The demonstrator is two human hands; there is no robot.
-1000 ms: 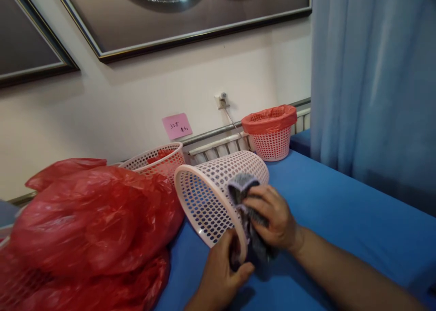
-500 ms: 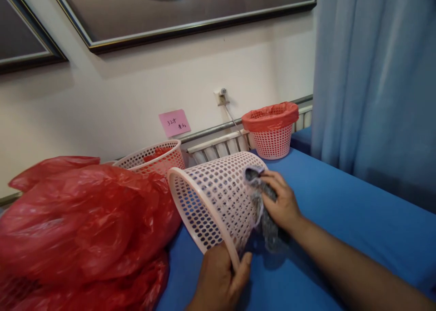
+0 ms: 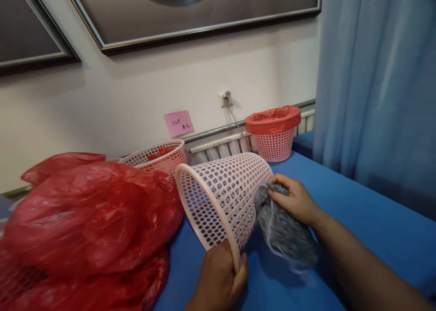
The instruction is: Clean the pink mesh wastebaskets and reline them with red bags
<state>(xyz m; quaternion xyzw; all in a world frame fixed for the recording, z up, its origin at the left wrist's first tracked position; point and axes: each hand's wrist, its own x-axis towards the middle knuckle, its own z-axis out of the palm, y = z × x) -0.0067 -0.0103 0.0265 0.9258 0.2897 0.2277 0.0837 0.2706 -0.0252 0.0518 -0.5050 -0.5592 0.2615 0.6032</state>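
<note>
A pale pink perforated basket point(image 3: 235, 183) lies tilted on its side above the blue surface, its open mouth facing left. My left hand point(image 3: 221, 274) grips the lower part of its rim, thumb outside and fingers inside. In my right hand point(image 3: 294, 197) is a grey cloth point(image 3: 286, 231), pinched near its top and held against the basket's outer side by the base. The cloth's lower part hangs down, blurred at the edge.
Red plastic bags point(image 3: 95, 220) are heaped on the left, beside another pink basket point(image 3: 170, 161). A red-lined basket point(image 3: 275, 142) stands at the back of the blue surface point(image 3: 368, 224). A blue curtain point(image 3: 374, 74) hangs right.
My right hand has moved slightly right and down along the basket, and the grey cloth now hangs more spread out. My left hand keeps its hold on the rim. The view has shifted a little.
</note>
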